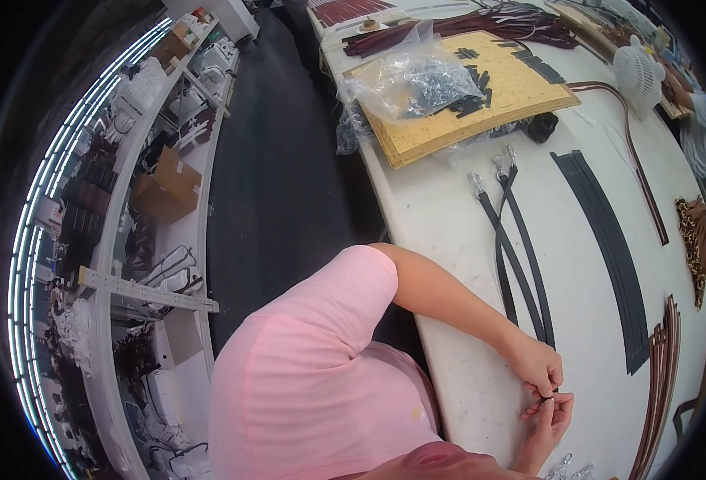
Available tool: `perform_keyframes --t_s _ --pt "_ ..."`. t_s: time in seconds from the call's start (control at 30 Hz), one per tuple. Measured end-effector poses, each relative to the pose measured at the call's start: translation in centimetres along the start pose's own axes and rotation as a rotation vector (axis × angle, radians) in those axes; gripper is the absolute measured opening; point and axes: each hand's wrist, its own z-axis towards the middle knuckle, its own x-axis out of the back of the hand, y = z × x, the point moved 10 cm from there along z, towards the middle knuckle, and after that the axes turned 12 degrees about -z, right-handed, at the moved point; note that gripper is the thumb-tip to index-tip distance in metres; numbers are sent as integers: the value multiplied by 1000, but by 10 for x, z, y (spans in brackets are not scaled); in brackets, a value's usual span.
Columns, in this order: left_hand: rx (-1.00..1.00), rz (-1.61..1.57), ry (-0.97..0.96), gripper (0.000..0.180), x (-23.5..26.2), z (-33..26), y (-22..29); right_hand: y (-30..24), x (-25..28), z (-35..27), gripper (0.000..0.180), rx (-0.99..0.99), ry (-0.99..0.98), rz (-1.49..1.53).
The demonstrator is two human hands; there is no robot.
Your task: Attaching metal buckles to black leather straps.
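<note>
And now the left hand [537, 366] and right hand [550, 420] are meeting over the white table [473, 400], fingertips pinching a small dark piece [546, 398] between them, black straps [519, 268] lying just beyond!

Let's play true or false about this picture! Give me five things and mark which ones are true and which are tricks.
1. The fan is black. False: it is white.
2. A clear plastic bag lies on the yellow board. True.
3. Some black straps have shiny metal clips. True.
4. The person's two hands are far apart. False: they are close together.
5. The person's sleeve is pink. True.
</note>
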Motion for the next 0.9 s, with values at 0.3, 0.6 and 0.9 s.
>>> perform_keyframes --t_s 0.3,0.6,0.9 --pt "-84 210 81 27 2 -2 8 -2 -1 1 14 21 19 0" --pt "-234 342 128 27 5 -12 30 3 3 1 18 36 -38 7" --pt "-213 299 134 26 11 -10 23 5 2 6 16 10 76 -49"
